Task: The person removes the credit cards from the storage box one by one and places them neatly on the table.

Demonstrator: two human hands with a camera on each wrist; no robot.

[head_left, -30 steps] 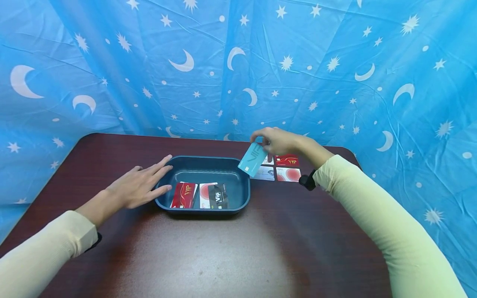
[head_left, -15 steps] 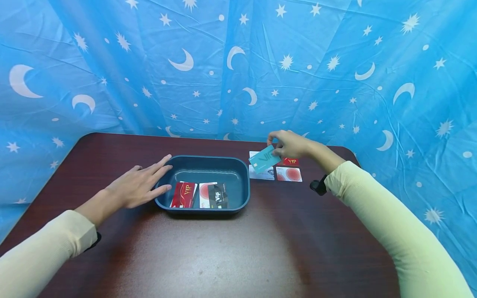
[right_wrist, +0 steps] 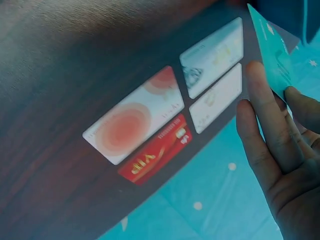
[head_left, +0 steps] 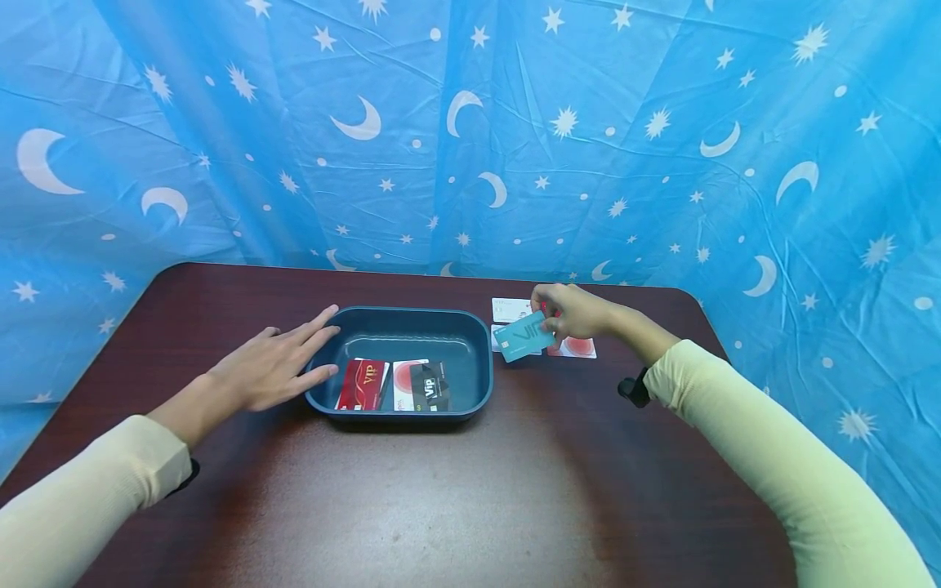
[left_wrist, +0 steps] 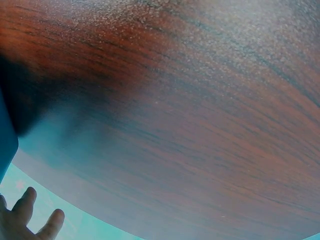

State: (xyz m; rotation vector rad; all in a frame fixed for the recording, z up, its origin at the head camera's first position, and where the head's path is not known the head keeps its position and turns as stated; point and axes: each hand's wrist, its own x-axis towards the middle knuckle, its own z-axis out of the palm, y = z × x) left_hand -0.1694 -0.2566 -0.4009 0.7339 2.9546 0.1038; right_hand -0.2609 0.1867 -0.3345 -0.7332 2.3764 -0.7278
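Observation:
My right hand pinches a teal VIP card between thumb and fingers, holding it tilted above cards on the table. In the right wrist view lie a white card with red circles, a red VIP card, a pale card with a grey pattern and a plain white card. My left hand, fingers extended, rests at the left rim of a dark blue tray. Inside it are a red VIP card, a black Vip card and a white card with a red circle.
The dark brown wooden table has rounded far corners. Behind it hangs a blue curtain with white moons and stars. The tray's right end is close to the card layout.
My right hand has carried the teal card away from the tray's right rim, rightward and then lower over the laid-out cards. My left hand stays in place.

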